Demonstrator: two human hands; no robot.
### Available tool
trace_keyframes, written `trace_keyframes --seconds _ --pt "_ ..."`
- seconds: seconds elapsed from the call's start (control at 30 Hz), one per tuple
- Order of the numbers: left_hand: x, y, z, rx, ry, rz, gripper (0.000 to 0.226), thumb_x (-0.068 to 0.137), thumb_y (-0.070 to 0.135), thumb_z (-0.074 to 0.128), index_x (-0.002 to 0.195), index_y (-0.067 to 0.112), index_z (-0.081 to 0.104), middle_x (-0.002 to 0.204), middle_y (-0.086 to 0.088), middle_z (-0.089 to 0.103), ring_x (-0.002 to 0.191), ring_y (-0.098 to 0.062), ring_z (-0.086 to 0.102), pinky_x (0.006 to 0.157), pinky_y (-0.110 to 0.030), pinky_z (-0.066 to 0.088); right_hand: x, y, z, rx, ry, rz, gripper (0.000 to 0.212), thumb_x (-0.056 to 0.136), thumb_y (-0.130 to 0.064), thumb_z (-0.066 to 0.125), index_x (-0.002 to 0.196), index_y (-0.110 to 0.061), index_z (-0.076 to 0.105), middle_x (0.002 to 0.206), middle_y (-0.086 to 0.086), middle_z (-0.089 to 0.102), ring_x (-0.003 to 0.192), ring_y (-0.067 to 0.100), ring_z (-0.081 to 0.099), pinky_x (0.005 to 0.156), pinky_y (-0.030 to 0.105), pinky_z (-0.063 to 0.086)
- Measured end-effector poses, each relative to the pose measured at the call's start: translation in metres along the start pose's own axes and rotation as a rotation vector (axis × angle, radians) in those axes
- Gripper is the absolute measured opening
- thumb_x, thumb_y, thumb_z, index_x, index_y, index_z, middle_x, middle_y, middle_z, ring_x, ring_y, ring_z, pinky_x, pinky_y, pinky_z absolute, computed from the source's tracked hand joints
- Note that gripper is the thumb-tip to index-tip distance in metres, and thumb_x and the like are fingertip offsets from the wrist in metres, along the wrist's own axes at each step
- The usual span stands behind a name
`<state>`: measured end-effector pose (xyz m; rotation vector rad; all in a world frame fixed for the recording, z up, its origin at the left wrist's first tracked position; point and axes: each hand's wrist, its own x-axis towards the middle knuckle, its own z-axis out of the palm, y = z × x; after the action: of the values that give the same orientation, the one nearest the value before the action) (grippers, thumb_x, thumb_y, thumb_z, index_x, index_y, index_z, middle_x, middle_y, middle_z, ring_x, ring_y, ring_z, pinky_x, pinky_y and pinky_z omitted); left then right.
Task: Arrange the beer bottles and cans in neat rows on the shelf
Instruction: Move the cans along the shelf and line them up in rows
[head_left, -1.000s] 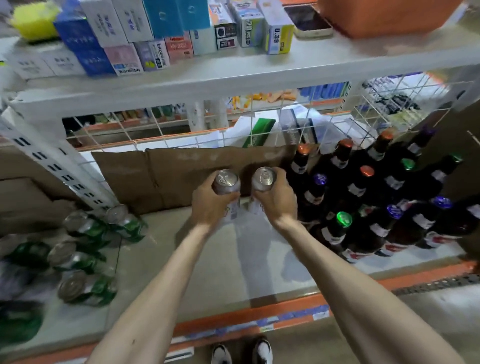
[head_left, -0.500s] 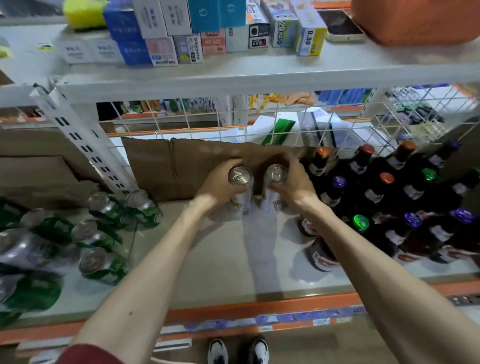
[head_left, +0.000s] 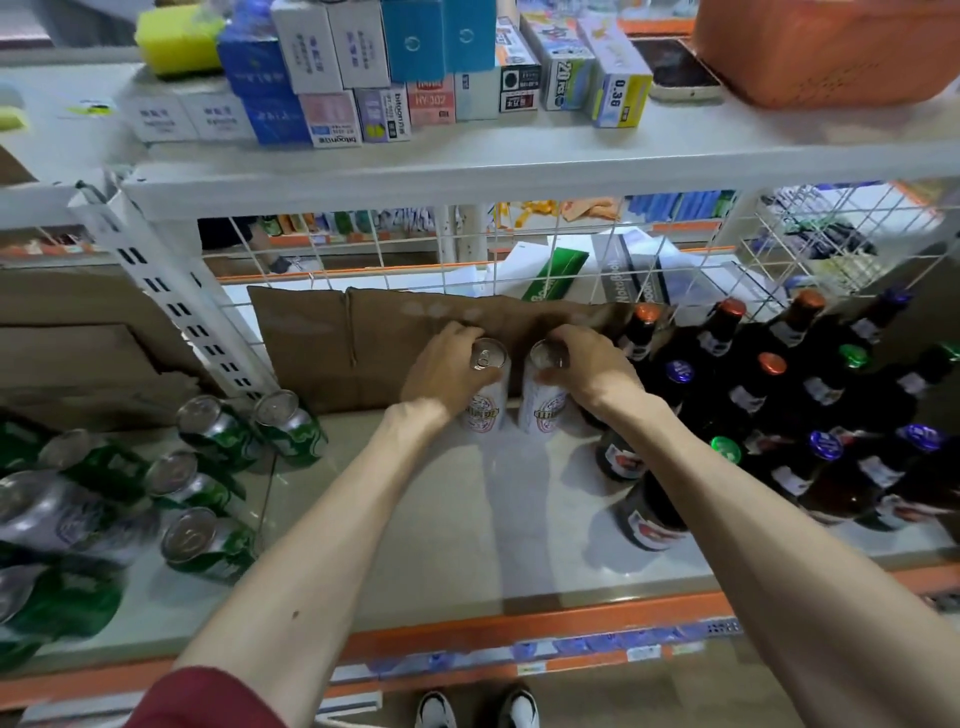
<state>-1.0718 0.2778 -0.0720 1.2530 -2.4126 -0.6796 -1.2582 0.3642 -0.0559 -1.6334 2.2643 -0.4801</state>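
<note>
My left hand (head_left: 444, 366) grips a white and red beer can (head_left: 485, 402) by its top, and my right hand (head_left: 592, 369) grips a second matching can (head_left: 543, 408). Both cans stand upright side by side at the back of the shelf (head_left: 467, 519), against a brown cardboard sheet (head_left: 322, 343). Dark beer bottles (head_left: 753, 395) with coloured caps stand in rows just right of the cans. Several green cans (head_left: 208, 478) sit at the left of the shelf.
A white upper shelf (head_left: 467, 166) with small boxes hangs overhead. A wire grid (head_left: 597, 249) backs the shelf. The shelf's orange front edge (head_left: 519, 631) runs across below my arms. A slotted white upright (head_left: 171, 306) stands left of the cardboard.
Both hands have carried the two cans down and back, and the cans now stand on the shelf by the cardboard. The camera has shifted a little to the left.
</note>
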Motion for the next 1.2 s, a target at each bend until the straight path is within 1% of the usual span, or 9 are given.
trace_keyframes --seconds 0.07,0.17,0.27,0.37,0.5,0.63,0.8,0.9,1.2 --pt "0.0 0.0 -0.002 -0.037 -0.013 -0.019 0.052 0.08 0.034 0.078 0.125 0.012 0.064 0.12 -0.008 0.052 0.109 -0.025 0.056 0.093 -0.036 0.046 0.0 0.001 -0.002 -0.005 -0.019 0.004 0.053 0.08 -0.038 0.074 0.126 -0.02 0.055 0.128 0.008 0.057 0.114 0.031 0.056 0.088 0.041 0.048" --pt "0.001 -0.003 -0.009 -0.082 -0.099 -0.014 0.055 0.078 0.028 0.082 0.126 0.011 0.061 0.123 -0.008 0.052 0.11 -0.023 0.056 0.093 -0.028 0.042 0.001 0.001 -0.006 -0.043 -0.032 0.041 0.056 0.078 -0.043 0.075 0.123 -0.016 0.055 0.129 0.01 0.055 0.115 0.033 0.056 0.088 0.042 0.048" --pt "0.002 -0.003 -0.012 -0.116 -0.113 -0.063 0.051 0.076 0.028 0.083 0.12 0.015 0.06 0.118 -0.004 0.063 0.106 -0.023 0.06 0.09 -0.034 0.049 0.0 -0.001 -0.008 -0.076 -0.013 0.082 0.057 0.078 -0.046 0.075 0.118 -0.01 0.054 0.126 0.013 0.055 0.112 0.035 0.056 0.088 0.046 0.049" --pt "0.004 0.0 -0.015 -0.05 -0.102 -0.092 0.048 0.074 0.033 0.084 0.113 0.019 0.061 0.113 -0.001 0.065 0.101 -0.023 0.061 0.085 -0.038 0.051 -0.001 -0.003 -0.009 -0.057 -0.021 0.074 0.057 0.079 -0.044 0.074 0.119 -0.01 0.052 0.128 0.013 0.054 0.113 0.035 0.056 0.087 0.046 0.049" --pt "0.005 0.001 -0.018 -0.022 -0.107 -0.084 0.048 0.074 0.035 0.084 0.114 0.018 0.062 0.114 -0.001 0.065 0.101 -0.022 0.061 0.084 -0.037 0.05 0.0 -0.003 -0.016 -0.038 -0.125 0.05 0.061 0.075 -0.034 0.079 0.122 -0.011 0.049 0.128 0.013 0.055 0.111 0.034 0.058 0.084 0.04 0.047" --pt "0.007 0.002 -0.02 0.007 -0.133 -0.058 0.049 0.074 0.034 0.084 0.116 0.017 0.065 0.116 -0.003 0.066 0.103 -0.023 0.061 0.082 -0.034 0.048 0.001 0.0 -0.02 -0.014 -0.132 0.012 0.056 0.076 -0.024 0.078 0.124 -0.013 0.052 0.121 0.013 0.063 0.108 0.033 0.06 0.077 0.034 0.042" --pt "0.007 0.005 -0.022 0.016 -0.147 -0.057 0.047 0.073 0.034 0.084 0.114 0.017 0.066 0.113 -0.002 0.067 0.102 -0.023 0.062 0.079 -0.033 0.047 -0.001 0.002 -0.021 -0.001 -0.117 0.038 0.052 0.076 -0.024 0.078 0.12 -0.014 0.054 0.116 0.014 0.066 0.104 0.034 0.061 0.076 0.035 0.045" --pt "0.004 0.004 -0.021 -0.007 -0.134 -0.069 0.048 0.075 0.031 0.084 0.117 0.017 0.065 0.115 -0.003 0.067 0.104 -0.024 0.061 0.083 -0.035 0.049 -0.003 0.001 -0.018 0.03 -0.09 0.048 0.047 0.074 -0.024 0.077 0.114 -0.014 0.055 0.111 0.014 0.067 0.1 0.035 0.062 0.079 0.04 0.049" --pt "-0.004 0.007 -0.013 -0.055 -0.048 -0.146 0.051 0.071 0.034 0.086 0.114 0.018 0.064 0.11 -0.002 0.067 0.099 -0.024 0.062 0.084 -0.038 0.05 -0.004 -0.001 -0.018 0.006 -0.098 0.037 0.052 0.073 -0.026 0.078 0.117 -0.015 0.054 0.114 0.015 0.067 0.103 0.036 0.062 0.084 0.043 0.051"
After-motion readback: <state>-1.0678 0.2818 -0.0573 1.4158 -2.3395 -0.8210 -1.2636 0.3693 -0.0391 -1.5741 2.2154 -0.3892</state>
